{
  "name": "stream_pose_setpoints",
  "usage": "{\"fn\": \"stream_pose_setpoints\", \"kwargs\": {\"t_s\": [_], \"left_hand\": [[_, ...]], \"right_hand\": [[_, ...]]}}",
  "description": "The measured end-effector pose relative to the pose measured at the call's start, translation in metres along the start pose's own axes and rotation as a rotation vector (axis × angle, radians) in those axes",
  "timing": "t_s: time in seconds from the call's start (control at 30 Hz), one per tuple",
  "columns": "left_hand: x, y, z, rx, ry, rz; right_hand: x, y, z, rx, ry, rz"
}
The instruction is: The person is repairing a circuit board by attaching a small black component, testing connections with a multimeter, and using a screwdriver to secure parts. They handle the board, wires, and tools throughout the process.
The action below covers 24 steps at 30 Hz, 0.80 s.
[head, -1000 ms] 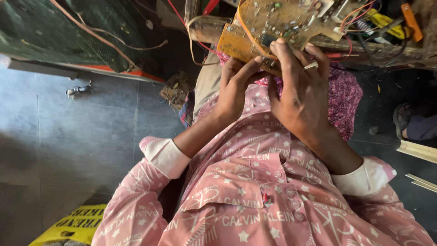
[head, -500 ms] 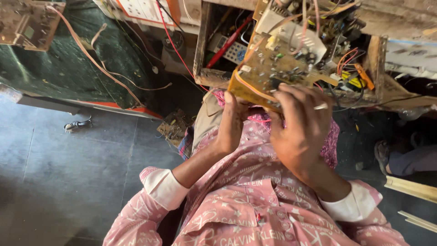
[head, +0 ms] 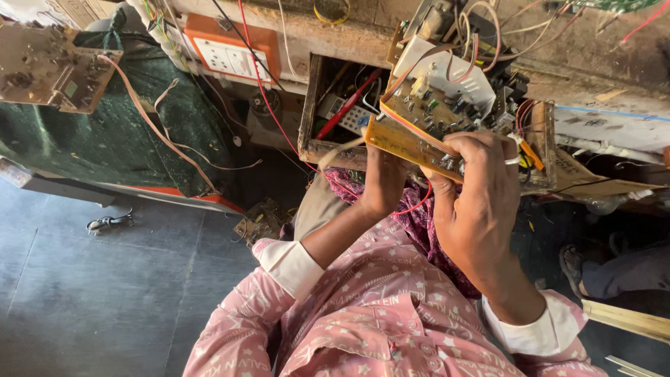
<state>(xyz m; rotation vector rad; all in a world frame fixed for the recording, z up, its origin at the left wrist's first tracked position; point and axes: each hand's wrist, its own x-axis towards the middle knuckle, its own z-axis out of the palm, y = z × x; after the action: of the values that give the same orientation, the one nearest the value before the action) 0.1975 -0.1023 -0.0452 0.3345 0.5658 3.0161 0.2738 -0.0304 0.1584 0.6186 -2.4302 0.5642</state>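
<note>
I hold a yellow-brown circuit board (head: 426, 122) with many small parts and coloured wires, tilted in front of an open wooden drawer (head: 310, 112). My right hand (head: 478, 199) grips the board's near edge, fingers curled over its top; a ring shows on one finger. My left hand (head: 382, 185) supports the board from below at its left end. Both sleeves are pink with white cuffs.
A second brown circuit board (head: 52, 70) lies on a green cloth (head: 139, 132) at the left. An orange wall socket plate (head: 230, 52) sits on the bench front. Red and white wires hang down. A small part (head: 262, 220) rests on the grey floor. Another person's foot (head: 586, 265) is at right.
The view has tilted up, showing more of the bench and drawer. Both hands have stayed on the board, which now sits lower and is more fully in view.
</note>
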Motion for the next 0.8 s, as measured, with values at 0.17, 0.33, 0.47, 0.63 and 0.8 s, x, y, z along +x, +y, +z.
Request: {"fn": "stream_pose_setpoints", "kwargs": {"t_s": [0.17, 0.33, 0.47, 0.63, 0.8], "left_hand": [[-0.01, -0.001, 0.008, 0.022, -0.018, -0.055], [-0.047, 0.033, 0.012, -0.102, 0.062, -0.131], [-0.067, 0.059, 0.0, 0.051, 0.089, -0.111], [-0.059, 0.079, -0.004, 0.482, 0.102, 0.032], [-0.041, 0.118, 0.001, 0.669, 0.018, 0.102]], "right_hand": [[-0.008, 0.008, 0.009, 0.043, 0.045, -0.013], [-0.03, 0.015, 0.041, 0.042, -0.02, -0.042], [-0.036, 0.013, 0.064, 0.005, -0.121, -0.013], [-0.012, 0.001, 0.058, 0.143, -0.23, -0.036], [0.047, 0.015, 0.028, -0.069, -0.109, -0.187]]}}
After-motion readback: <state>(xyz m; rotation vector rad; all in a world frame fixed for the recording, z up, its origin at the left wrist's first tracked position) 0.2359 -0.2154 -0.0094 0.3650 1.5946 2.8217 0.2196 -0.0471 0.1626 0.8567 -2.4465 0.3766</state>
